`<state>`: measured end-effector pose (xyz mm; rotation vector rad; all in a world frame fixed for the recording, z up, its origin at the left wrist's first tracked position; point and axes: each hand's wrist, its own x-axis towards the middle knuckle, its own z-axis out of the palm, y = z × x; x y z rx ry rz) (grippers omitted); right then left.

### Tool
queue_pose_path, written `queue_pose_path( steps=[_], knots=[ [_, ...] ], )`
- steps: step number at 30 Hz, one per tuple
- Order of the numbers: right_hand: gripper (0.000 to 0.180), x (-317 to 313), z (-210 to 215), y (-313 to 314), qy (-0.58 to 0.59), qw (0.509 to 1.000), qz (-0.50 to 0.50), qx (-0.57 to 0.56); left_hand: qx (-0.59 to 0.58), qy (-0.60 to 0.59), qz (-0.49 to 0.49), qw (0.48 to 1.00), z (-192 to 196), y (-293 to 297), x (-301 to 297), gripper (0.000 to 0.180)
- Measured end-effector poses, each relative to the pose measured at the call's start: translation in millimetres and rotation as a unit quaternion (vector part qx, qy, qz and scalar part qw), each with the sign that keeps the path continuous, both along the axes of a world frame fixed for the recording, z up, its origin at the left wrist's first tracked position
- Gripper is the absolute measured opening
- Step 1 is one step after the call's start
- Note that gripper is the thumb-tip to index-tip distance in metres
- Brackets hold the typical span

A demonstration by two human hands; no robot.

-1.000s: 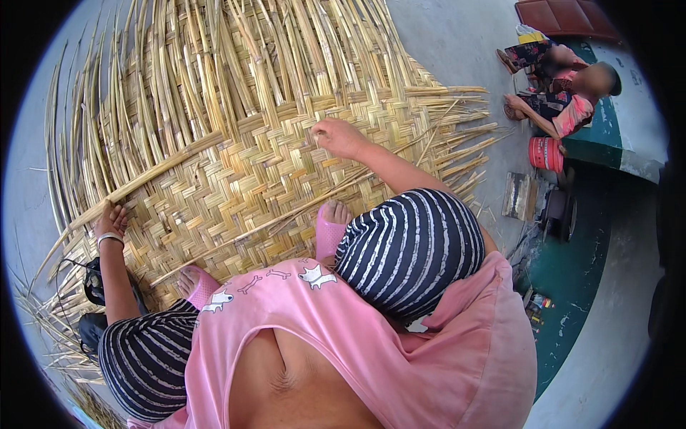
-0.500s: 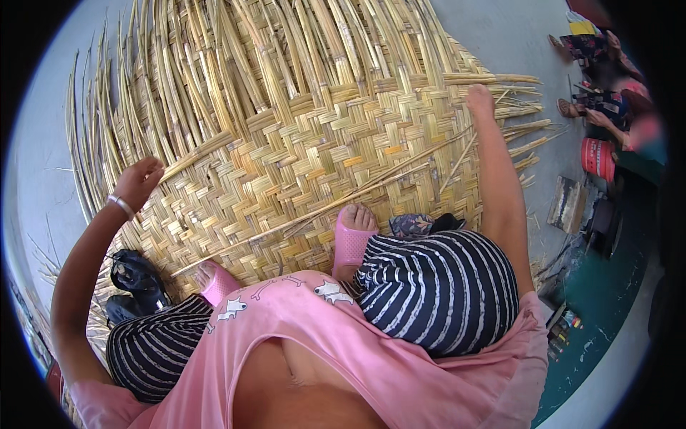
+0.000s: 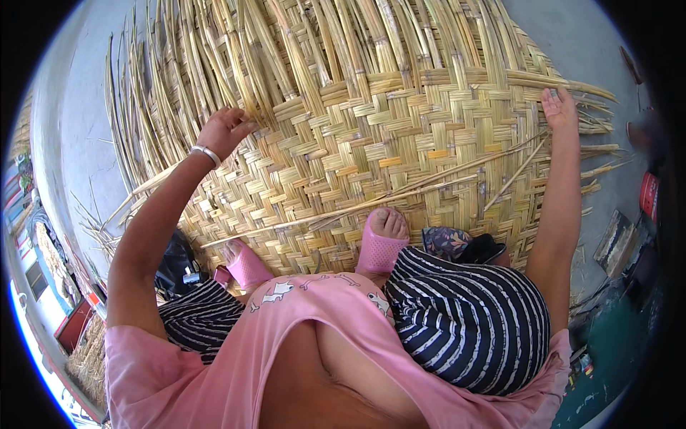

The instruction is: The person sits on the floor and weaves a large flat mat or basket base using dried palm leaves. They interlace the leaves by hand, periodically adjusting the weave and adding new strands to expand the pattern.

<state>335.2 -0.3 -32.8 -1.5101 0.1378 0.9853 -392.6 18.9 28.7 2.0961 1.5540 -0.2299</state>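
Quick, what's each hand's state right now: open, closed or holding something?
Left hand: partly curled over the woven mat; whether it grips anything cannot be told.
Right hand: open, palm showing, near the mat's right edge.

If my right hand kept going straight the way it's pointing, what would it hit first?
Probably the strips sticking out at the right edge of the mat, just beyond your right hand. Depth is unclear, so it might pass over or already touch them.
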Motion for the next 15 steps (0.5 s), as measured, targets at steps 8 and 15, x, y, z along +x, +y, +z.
queue_pose_path(
  steps=[8,15],
  knots=[
    [0.034,9.9,-12.4,0.7,0.076,0.994,-0.046,0.06,-0.152,-0.022,0.117,0.981,9.4,12.4,-14.1,0.033],
    [0.038,-39.2,-12.2,15.0,0.034,0.996,0.004,0.08,-0.14,0.142,0.08,0.977,16.3,6.4,-1.1,0.048]
  ],
)
